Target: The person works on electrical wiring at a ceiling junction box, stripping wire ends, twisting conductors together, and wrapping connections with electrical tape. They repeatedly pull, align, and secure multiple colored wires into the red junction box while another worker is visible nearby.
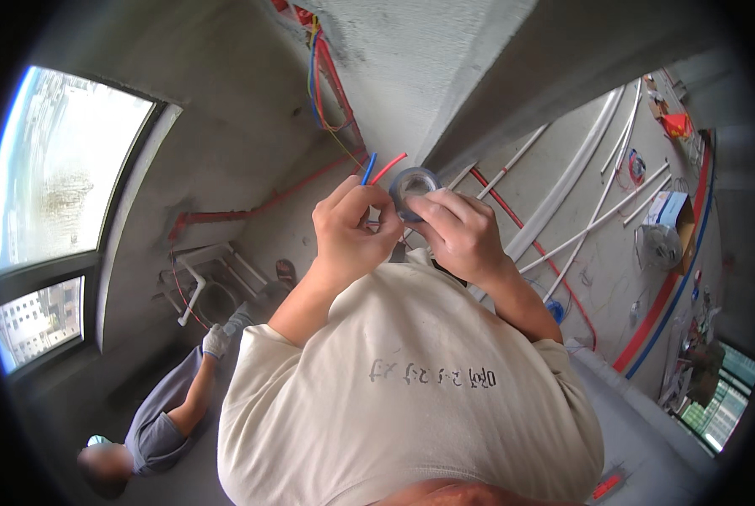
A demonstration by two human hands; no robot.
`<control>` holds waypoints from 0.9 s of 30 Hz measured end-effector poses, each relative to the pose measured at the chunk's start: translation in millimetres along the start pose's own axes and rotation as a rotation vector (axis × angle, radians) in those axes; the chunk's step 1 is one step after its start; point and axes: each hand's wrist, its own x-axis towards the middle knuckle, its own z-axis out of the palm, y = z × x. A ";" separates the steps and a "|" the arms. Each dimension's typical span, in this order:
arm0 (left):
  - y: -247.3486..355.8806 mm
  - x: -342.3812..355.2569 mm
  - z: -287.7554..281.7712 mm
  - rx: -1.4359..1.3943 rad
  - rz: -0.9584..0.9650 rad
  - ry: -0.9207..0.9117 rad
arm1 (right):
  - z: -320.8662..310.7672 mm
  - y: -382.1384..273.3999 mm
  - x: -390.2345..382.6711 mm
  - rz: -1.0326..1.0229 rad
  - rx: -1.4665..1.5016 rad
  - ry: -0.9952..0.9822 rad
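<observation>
My left hand (pixel 352 232) is closed, its fingers pinched round a blue wire (pixel 369 169) and a red wire (pixel 389 168). The ends of both wires stick up above the fingers. Close beside it, my right hand (pixel 462 229) grips a roll of grey tape (pixel 404 181) by its lower edge. The roll stands with its round face showing, just right of the red wire. Whether a strip of tape runs to the wires, I cannot tell.
A red conduit (pixel 259 208) with loose wires (pixel 317 80) runs along the wall ahead. White pipes (pixel 601 221) lie across the floor at right, near an open cardboard box (pixel 685 223). At lower left, a co-worker's gloved hand (pixel 215 341) reaches toward a white pipe frame (pixel 194 291).
</observation>
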 end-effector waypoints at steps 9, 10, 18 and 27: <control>-41.5 12.3 -68.7 -0.165 0.111 -0.199 | 47.6 2.1 57.8 0.737 1.068 -0.545; -45.0 17.1 -77.5 -0.088 0.168 -0.168 | 50.2 2.6 65.8 0.773 1.024 -0.626; -114.1 44.1 -105.0 -0.133 0.103 -0.071 | 76.6 0.4 128.4 0.649 0.666 -0.657; -169.4 172.6 -82.6 -0.120 -0.331 -0.028 | 73.6 -6.2 142.3 0.769 0.263 -0.065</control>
